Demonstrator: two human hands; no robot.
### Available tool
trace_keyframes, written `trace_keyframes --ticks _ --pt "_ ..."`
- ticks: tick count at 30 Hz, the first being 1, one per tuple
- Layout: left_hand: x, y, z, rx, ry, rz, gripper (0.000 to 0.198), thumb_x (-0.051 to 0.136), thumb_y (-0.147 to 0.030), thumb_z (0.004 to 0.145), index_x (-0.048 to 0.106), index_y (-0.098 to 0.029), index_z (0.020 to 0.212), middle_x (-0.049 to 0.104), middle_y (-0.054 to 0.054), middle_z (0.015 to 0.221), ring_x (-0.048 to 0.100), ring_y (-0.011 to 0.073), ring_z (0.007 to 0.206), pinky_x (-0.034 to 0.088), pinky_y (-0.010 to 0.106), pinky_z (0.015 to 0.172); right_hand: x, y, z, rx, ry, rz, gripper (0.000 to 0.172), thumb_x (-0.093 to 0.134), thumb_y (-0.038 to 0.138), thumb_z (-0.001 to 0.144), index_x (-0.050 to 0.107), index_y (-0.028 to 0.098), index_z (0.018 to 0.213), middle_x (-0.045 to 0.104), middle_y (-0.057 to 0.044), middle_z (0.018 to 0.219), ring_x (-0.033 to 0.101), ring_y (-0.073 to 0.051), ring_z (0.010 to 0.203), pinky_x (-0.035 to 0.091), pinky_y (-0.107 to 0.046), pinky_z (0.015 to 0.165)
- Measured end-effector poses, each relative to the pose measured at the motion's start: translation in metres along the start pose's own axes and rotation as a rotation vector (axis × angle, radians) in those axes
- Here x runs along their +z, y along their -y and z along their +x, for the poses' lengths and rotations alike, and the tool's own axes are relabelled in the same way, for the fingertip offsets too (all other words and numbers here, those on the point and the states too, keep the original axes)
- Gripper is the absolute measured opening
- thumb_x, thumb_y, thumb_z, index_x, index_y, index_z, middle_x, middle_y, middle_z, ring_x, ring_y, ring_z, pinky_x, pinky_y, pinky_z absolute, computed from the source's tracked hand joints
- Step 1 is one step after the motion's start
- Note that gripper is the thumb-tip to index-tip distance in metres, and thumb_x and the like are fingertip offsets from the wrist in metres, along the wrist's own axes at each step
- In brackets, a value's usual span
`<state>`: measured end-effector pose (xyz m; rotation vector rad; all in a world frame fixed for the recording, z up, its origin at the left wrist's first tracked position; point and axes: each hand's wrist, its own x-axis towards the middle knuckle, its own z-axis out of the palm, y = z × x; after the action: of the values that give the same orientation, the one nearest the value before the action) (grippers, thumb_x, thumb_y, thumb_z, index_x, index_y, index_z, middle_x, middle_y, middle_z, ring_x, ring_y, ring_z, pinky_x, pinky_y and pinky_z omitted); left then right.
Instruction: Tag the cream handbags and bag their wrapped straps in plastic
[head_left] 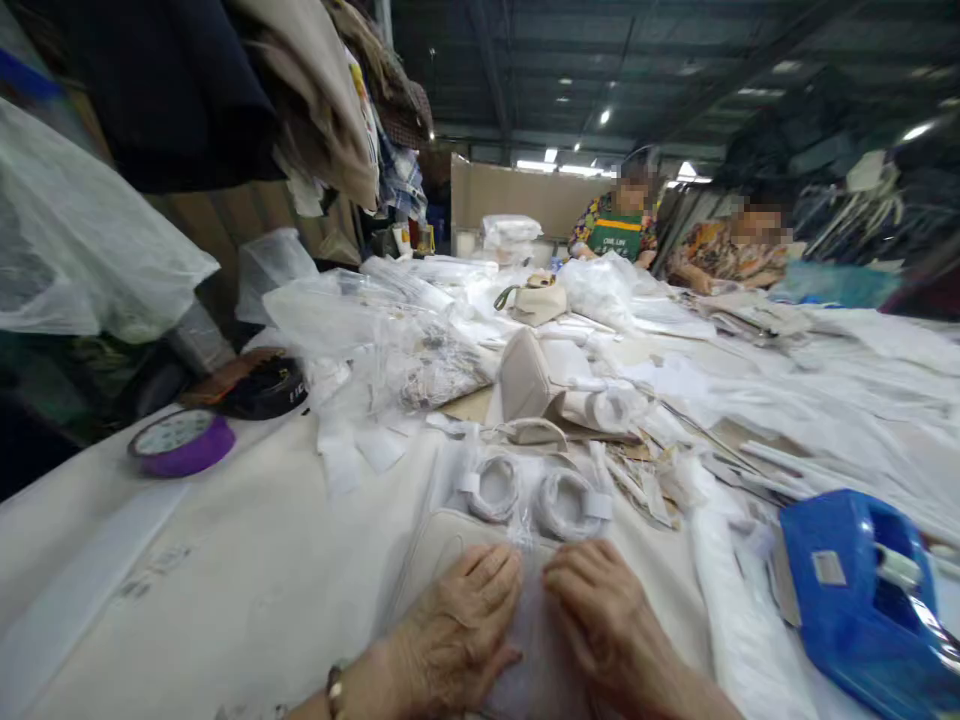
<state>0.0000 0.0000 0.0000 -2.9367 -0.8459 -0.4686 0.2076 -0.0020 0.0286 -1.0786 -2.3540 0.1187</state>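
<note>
A flat beige handbag (435, 545) lies in front of me under clear plastic film (529, 600). Two coiled straps in white wrapping, the left coil (497, 488) and the right coil (571, 503), rest at its far end. My left hand (465, 620) lies on the bag's left side, fingers together and stretched, thumb apart. On the right side, my right hand (611, 615) has bent fingers pressed together at the film; what they hold, if anything, is hidden. Just beyond the coils stands another beige bag (523, 378).
A blue tape dispenser (855, 590) stands at the right. Purple tape (184, 443) and a dark tape roll (266, 385) lie at the left. Plastic bags (375, 330) and paper scraps cover the table's far part. Two people sit or stand beyond, one in a green apron (615, 238).
</note>
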Motion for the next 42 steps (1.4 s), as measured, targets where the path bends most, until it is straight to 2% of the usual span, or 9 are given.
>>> trace_keyframes --ticks 2,4,7,9,16,26,35,39,42 --pt "-0.003 -0.001 0.000 -0.010 0.040 -0.020 0.052 0.042 -0.041 0.092 0.047 -0.002 0.127 0.054 0.018 0.131 0.047 0.0292 0.123 0.035 0.041 0.105 -0.008 -0.018 0.028 -0.048 0.018 -0.150 0.034 0.042 -0.001 0.078 0.060 0.017 0.101 0.064 -0.010 0.103 0.051 -0.026 0.098 0.034 -0.038 0.081" --pt "-0.005 -0.002 0.000 -0.023 0.066 -0.039 0.053 0.044 -0.041 0.091 0.047 -0.003 0.127 0.054 0.018 0.131 0.046 0.0286 0.123 0.033 0.040 0.106 -0.013 -0.037 0.051 -0.101 0.067 -0.223 0.041 0.042 -0.003 0.078 0.058 0.017 0.110 0.061 -0.012 0.115 0.048 -0.028 0.108 0.034 -0.040 0.085" --pt "-0.006 -0.003 0.000 -0.053 0.073 -0.065 0.054 0.045 -0.042 0.091 0.045 -0.003 0.128 0.052 0.018 0.132 0.045 0.0278 0.125 0.032 0.039 0.107 -0.014 -0.064 0.071 -0.193 0.221 -0.172 0.030 0.042 -0.002 0.080 0.063 0.016 0.090 0.066 -0.009 0.091 0.058 -0.021 0.087 0.041 -0.032 0.075" --pt "-0.006 -0.003 0.000 -0.050 0.063 -0.075 0.053 0.044 -0.042 0.091 0.046 -0.003 0.128 0.052 0.017 0.132 0.044 0.0271 0.125 0.031 0.038 0.108 -0.013 -0.079 0.075 -0.225 0.238 -0.124 0.030 0.040 -0.004 0.078 0.062 0.016 0.079 0.065 -0.006 0.080 0.058 -0.017 0.074 0.043 -0.025 0.065" --pt "-0.007 -0.002 0.000 -0.047 0.069 -0.093 0.051 0.042 -0.042 0.092 0.046 -0.004 0.127 0.051 0.015 0.133 0.042 0.0258 0.126 0.028 0.036 0.110 -0.014 -0.102 0.068 -0.250 0.212 -0.033 0.033 0.035 -0.003 0.081 0.061 0.015 0.087 0.064 -0.009 0.090 0.061 -0.015 0.081 0.048 -0.022 0.071" --pt "-0.010 0.000 0.002 -0.040 0.079 -0.079 0.052 0.041 -0.043 0.092 0.048 -0.003 0.125 0.052 0.015 0.130 0.044 0.0266 0.123 0.029 0.035 0.109 -0.016 -0.100 0.078 -0.255 0.372 -0.201 0.034 0.034 -0.007 0.076 0.059 0.016 0.078 0.060 -0.008 0.083 0.053 -0.017 0.076 0.043 -0.026 0.066" --pt "-0.006 -0.001 0.000 -0.022 0.034 -0.054 0.050 0.043 -0.044 0.092 0.050 -0.004 0.122 0.053 0.015 0.128 0.045 0.0272 0.122 0.030 0.036 0.108 -0.022 -0.073 0.094 -0.068 0.527 -0.324 0.028 0.041 -0.003 0.070 0.061 0.015 0.076 0.064 -0.008 0.078 0.056 -0.020 0.076 0.039 -0.031 0.075" --pt "-0.007 -0.001 0.000 -0.017 0.021 -0.042 0.049 0.041 -0.043 0.092 0.053 -0.004 0.119 0.055 0.016 0.126 0.045 0.0274 0.121 0.031 0.037 0.107 -0.026 -0.056 0.100 0.051 0.552 -0.309 0.017 0.054 0.017 0.077 0.065 0.016 0.090 0.067 -0.007 0.090 0.058 -0.022 0.091 0.037 -0.033 0.088" --pt "-0.007 0.000 0.000 -0.020 0.011 -0.031 0.049 0.040 -0.043 0.092 0.053 -0.005 0.118 0.055 0.015 0.126 0.046 0.0271 0.120 0.031 0.036 0.107 -0.019 -0.048 0.104 0.149 0.562 -0.340 0.033 0.068 0.043 0.073 0.065 0.016 0.090 0.067 -0.009 0.092 0.057 -0.027 0.093 0.038 -0.038 0.085"
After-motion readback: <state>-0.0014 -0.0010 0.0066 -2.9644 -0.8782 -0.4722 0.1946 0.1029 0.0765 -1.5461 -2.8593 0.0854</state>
